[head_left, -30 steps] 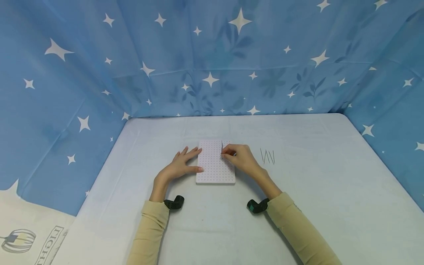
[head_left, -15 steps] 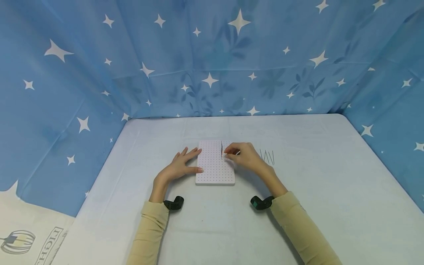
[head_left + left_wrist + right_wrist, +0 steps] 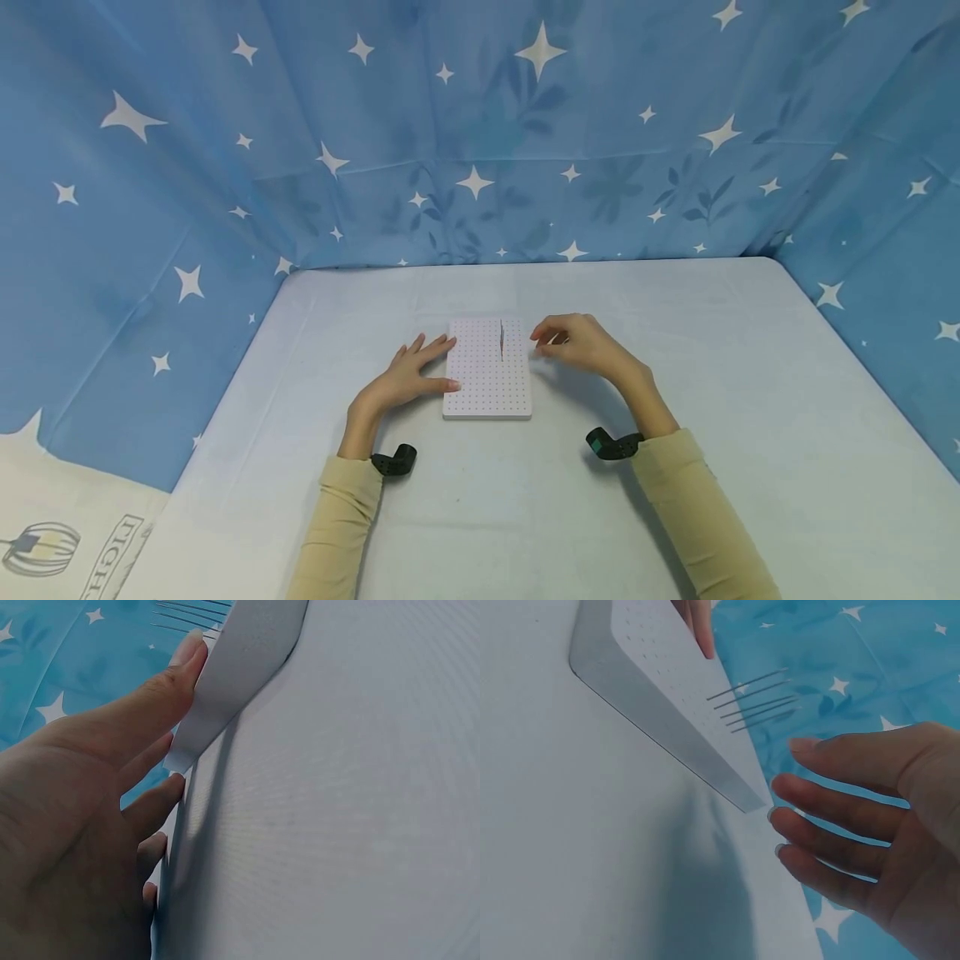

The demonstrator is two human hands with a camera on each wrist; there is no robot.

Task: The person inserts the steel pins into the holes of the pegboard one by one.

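Observation:
A white pegboard dotted with rows of small holes lies on the table. Several thin metal pins stand upright in it; from the head view they line up as one dark streak near the far end. My left hand rests at the board's left edge, fingers spread and thumb touching its side. Just off the right edge, my right hand hovers with loosely bent fingers and nothing between them. The loose pins seen earlier on the table to the right are hidden behind this hand.
A white cloth covers the table. Blue curtain fabric with white stars hangs behind and at both sides. Each wrist wears a black camera, such as the left one.
My right hand has let go of a pin standing in the board and moved right, off the board, now covering the loose pins. My left hand and the board have stayed put.

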